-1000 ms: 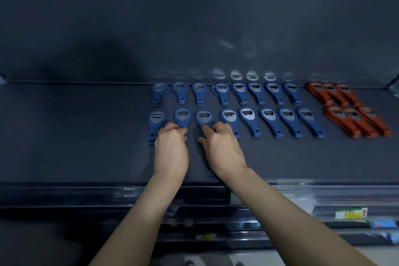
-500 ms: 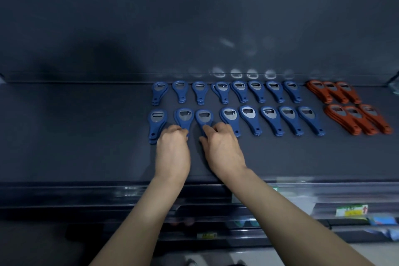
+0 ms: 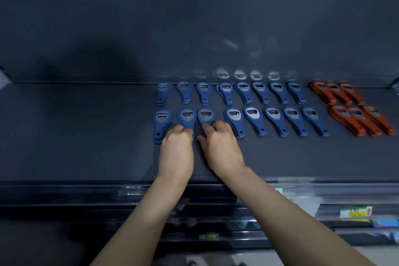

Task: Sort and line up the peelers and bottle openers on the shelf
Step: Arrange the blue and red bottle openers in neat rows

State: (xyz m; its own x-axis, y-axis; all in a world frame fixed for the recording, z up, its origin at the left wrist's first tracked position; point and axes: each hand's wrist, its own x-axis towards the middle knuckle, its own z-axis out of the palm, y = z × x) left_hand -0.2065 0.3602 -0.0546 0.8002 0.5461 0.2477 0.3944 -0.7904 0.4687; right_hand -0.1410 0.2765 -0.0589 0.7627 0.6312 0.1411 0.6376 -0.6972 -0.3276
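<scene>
Both gripped handles are hidden under the knuckles, and only the round heads with grey metal mouths show just beyond the fingers. The left hand (image 3: 176,153) curls tightly over the handle of one blue plastic bottle opener (image 3: 186,117), its fingertips out of sight. The right hand (image 3: 222,149), close beside it, pinches the neighbouring blue opener (image 3: 205,116) between thumb and bent fingers. Both wrists lie low over the dark grey shelf (image 3: 86,136). Well to the right of the right hand, stacked orange-red plastic openers (image 3: 354,112) blur together.
</scene>
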